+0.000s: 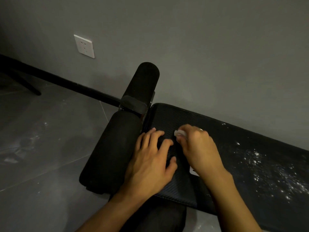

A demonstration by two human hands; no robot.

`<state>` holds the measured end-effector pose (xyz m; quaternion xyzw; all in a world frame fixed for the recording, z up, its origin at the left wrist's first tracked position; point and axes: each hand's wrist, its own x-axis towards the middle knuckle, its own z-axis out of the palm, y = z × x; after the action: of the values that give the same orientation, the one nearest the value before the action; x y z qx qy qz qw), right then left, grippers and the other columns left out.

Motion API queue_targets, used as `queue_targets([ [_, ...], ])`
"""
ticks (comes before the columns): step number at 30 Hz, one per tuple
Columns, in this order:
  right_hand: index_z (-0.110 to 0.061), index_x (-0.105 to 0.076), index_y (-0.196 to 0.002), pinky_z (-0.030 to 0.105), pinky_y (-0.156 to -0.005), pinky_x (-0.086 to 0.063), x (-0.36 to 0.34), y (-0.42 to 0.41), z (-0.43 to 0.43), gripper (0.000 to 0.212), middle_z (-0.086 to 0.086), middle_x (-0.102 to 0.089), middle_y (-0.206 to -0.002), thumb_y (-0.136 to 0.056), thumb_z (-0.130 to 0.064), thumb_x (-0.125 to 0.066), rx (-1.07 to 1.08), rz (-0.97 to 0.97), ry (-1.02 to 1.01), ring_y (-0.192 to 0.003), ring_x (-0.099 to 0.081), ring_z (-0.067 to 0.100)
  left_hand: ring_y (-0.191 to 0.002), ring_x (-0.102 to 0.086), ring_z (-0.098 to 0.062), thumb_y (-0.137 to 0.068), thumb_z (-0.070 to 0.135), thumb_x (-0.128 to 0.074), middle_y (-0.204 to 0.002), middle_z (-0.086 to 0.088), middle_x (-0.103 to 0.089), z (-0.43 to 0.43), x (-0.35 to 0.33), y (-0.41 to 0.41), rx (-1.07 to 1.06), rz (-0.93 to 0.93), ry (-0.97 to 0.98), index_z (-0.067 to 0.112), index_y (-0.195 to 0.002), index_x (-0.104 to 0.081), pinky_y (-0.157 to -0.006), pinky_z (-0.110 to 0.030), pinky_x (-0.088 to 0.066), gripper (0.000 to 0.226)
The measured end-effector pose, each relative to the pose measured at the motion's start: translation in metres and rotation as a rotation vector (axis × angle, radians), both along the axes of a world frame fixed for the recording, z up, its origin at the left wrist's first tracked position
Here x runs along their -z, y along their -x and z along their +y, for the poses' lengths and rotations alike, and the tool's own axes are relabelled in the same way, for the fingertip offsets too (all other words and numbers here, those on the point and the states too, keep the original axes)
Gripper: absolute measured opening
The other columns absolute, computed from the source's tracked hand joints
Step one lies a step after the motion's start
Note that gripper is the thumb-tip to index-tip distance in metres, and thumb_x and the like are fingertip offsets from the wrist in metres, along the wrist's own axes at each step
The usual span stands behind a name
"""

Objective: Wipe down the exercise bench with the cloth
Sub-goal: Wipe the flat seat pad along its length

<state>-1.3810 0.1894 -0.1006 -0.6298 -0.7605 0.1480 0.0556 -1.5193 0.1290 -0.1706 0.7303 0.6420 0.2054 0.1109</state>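
The left hand lies released, fingers spread flat on the black bench near its end. Just beside it, the right hand, blurred, grasps a small white cloth against the pad. White specks dust the bench further right. 2 foam rollers flank the bench end above the grey floor. Beyond, a white socket sits on the wall.

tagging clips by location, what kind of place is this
Probably a home workout corner: a black padded exercise bench with foam leg rollers, a wall socket on a grey wall, and a tiled floor.
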Motion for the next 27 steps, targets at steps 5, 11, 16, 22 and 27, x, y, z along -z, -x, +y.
queue_targets([
  [5, -0.033, -0.061, -0.116, 0.041, -0.083, -0.055, -0.006, -0.009, -0.035, 0.018, -0.006, -0.064, -0.112, -0.098, -0.036, -0.057, -0.015, -0.031, 0.156, -0.098, -0.065, 0.02, -0.146, -0.029, -0.024, -0.09, 0.045, -0.051, -0.145, -0.005, -0.044, 0.0, -0.001, 0.002, 0.009, -0.022, -0.002, 0.028, -0.127, -0.056, -0.12, -0.042, -0.025, 0.041],
  [11, -0.029, -0.056, -0.117, 0.044, -0.074, -0.054, 0.002, 0.004, -0.046, 0.021, -0.005, -0.058, -0.11, -0.104, -0.038, -0.043, 0.032, -0.069, 0.007, -0.093, -0.065, 0.025, -0.147, -0.029, -0.027, -0.091, 0.034, -0.041, -0.148, -0.007, -0.043, -0.001, 0.001, 0.004, 0.034, -0.031, 0.013, 0.031, -0.135, -0.055, -0.12, -0.049, -0.029, 0.046],
  [16, -0.037, -0.055, -0.12, 0.043, -0.079, -0.054, 0.007, -0.01, -0.091, 0.025, -0.011, -0.059, -0.116, -0.102, -0.047, -0.042, 0.119, -0.016, 0.09, -0.098, -0.065, 0.02, -0.146, -0.031, -0.03, -0.091, 0.032, -0.036, -0.147, -0.01, -0.045, 0.0, 0.003, 0.005, 0.043, -0.04, -0.004, 0.032, -0.135, -0.059, -0.117, -0.052, -0.031, 0.05],
  [22, -0.028, -0.061, -0.123, 0.041, -0.069, -0.055, 0.015, -0.005, -0.077, 0.03, -0.002, -0.063, -0.114, -0.101, -0.044, -0.049, 0.23, -0.008, -0.047, -0.089, -0.068, 0.027, -0.147, -0.03, -0.029, -0.095, 0.037, -0.042, -0.149, -0.009, -0.042, 0.0, 0.005, 0.007, 0.063, -0.035, -0.002, 0.037, -0.136, -0.06, -0.116, -0.054, -0.031, 0.045],
  [27, -0.034, -0.064, -0.11, 0.042, -0.06, -0.055, 0.011, -0.009, -0.106, 0.02, -0.009, -0.064, -0.101, -0.096, -0.045, -0.055, 0.212, -0.019, 0.014, -0.079, -0.068, 0.025, -0.146, -0.03, -0.03, -0.098, 0.046, -0.045, -0.149, -0.009, -0.041, 0.002, 0.005, 0.006, 0.076, 0.028, -0.02, 0.044, -0.137, -0.058, -0.116, -0.053, -0.03, 0.041],
])
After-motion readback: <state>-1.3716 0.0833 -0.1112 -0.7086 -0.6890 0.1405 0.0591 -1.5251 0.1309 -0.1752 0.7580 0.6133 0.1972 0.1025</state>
